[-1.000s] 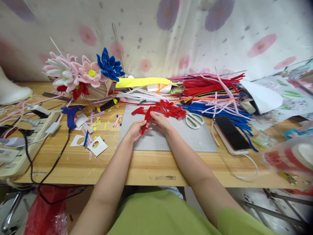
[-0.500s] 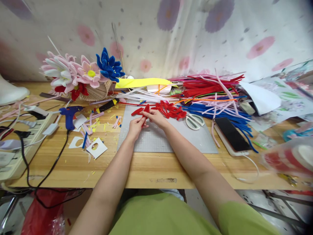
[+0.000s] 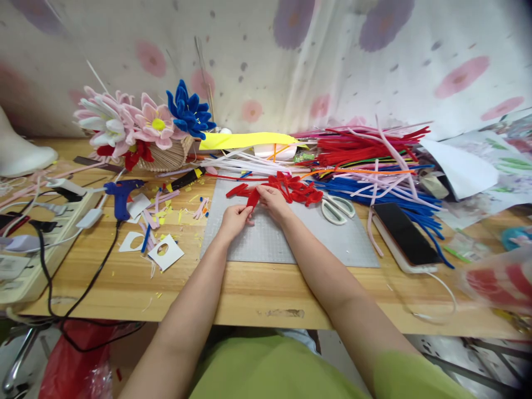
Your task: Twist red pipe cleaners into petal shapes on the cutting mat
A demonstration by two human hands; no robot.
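A small red fuzzy piece (image 3: 252, 198) is pinched between both hands above the grey cutting mat (image 3: 270, 246). My left hand (image 3: 235, 220) grips its lower end, and my right hand (image 3: 271, 200) holds the upper end. Another red piece (image 3: 238, 190) lies on the mat just beyond my left hand. More red bent pieces (image 3: 305, 192) are heaped to the right of my right hand. White-handled scissors (image 3: 337, 209) rest at the mat's right side.
A blue glue gun (image 3: 120, 197), power strip (image 3: 62, 238) and fuzzy flowers (image 3: 155, 123) are on the left. Bundled red stems (image 3: 366, 147), blue stems (image 3: 409, 208) and a phone (image 3: 405, 235) are on the right. Yellow scraps litter the left.
The red piece is now tilted and shows more between my hands, which have drawn slightly apart. The whole view has shifted a little.
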